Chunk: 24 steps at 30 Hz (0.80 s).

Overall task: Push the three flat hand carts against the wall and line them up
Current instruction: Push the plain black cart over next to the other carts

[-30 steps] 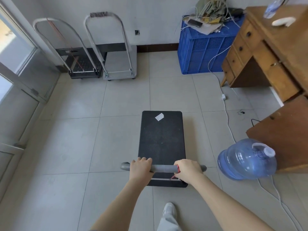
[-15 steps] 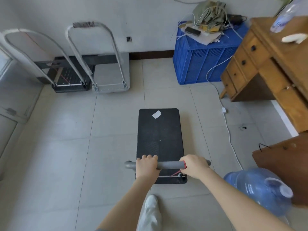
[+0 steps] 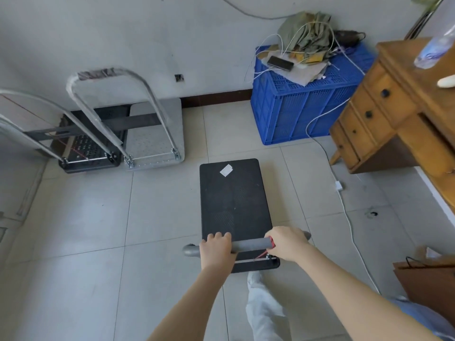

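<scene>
A black flat cart (image 3: 234,200) stands on the tiled floor in front of me, its deck pointing at the wall. My left hand (image 3: 216,247) and my right hand (image 3: 286,243) both grip its grey handle bar (image 3: 250,244). A grey flat cart (image 3: 154,139) stands with its deck against the wall, handle upright. Left of it, touching or nearly so, a second black cart (image 3: 88,148) stands the same way.
A blue plastic crate (image 3: 302,104) piled with cloth and cables stands at the wall on the right. A wooden desk (image 3: 398,114) is further right. A white cable (image 3: 349,222) runs along the floor. A brown paper bag (image 3: 430,279) sits at lower right.
I have walked forward with the black cart; it and I are nearer the wall and the two parked carts. The blue water bottle has dropped out of view at lower right.
</scene>
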Each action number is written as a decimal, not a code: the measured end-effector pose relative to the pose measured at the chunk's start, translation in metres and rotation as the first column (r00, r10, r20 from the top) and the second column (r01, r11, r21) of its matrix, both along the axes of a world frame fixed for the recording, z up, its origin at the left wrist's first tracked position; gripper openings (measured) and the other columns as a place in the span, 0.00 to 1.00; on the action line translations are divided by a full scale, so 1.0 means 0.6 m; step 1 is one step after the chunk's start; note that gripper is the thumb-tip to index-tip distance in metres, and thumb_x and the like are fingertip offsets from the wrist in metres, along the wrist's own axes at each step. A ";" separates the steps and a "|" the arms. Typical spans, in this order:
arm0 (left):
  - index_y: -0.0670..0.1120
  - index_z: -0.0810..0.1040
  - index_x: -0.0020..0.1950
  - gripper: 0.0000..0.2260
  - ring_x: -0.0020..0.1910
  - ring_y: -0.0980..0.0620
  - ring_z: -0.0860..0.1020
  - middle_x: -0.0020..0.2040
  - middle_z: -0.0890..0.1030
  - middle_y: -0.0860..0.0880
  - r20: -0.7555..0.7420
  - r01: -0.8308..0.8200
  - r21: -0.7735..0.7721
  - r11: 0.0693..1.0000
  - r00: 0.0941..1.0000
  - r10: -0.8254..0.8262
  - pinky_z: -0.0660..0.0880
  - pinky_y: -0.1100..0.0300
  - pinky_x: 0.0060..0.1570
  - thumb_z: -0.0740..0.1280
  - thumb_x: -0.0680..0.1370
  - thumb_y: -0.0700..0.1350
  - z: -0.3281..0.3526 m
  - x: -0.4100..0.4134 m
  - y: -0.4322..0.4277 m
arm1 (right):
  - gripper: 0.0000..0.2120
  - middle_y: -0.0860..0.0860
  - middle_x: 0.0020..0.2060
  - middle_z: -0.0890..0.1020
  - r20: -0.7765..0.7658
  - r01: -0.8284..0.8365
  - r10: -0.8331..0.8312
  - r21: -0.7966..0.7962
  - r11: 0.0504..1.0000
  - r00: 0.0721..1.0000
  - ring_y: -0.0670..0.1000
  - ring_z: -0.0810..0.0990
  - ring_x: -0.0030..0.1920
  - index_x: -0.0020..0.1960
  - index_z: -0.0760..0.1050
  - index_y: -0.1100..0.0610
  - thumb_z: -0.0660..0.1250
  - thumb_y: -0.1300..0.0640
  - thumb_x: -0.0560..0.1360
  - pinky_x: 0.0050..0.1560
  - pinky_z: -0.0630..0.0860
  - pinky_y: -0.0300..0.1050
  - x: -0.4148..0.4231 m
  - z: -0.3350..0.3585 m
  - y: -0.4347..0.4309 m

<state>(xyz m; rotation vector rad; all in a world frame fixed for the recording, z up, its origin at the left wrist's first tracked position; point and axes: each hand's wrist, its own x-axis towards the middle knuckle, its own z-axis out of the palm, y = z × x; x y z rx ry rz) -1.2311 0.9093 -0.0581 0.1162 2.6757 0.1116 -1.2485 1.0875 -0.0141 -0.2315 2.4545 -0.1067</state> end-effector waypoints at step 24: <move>0.47 0.72 0.52 0.08 0.54 0.45 0.73 0.52 0.77 0.47 -0.029 -0.044 -0.014 0.999 0.999 0.044 0.66 0.55 0.49 0.62 0.77 0.50 -0.009 -0.606 -0.026 | 0.07 0.48 0.39 0.78 0.036 -0.007 0.010 -0.083 0.996 0.999 0.51 0.76 0.40 0.50 0.78 0.52 0.64 0.53 0.75 0.39 0.69 0.43 -0.619 -0.038 -0.019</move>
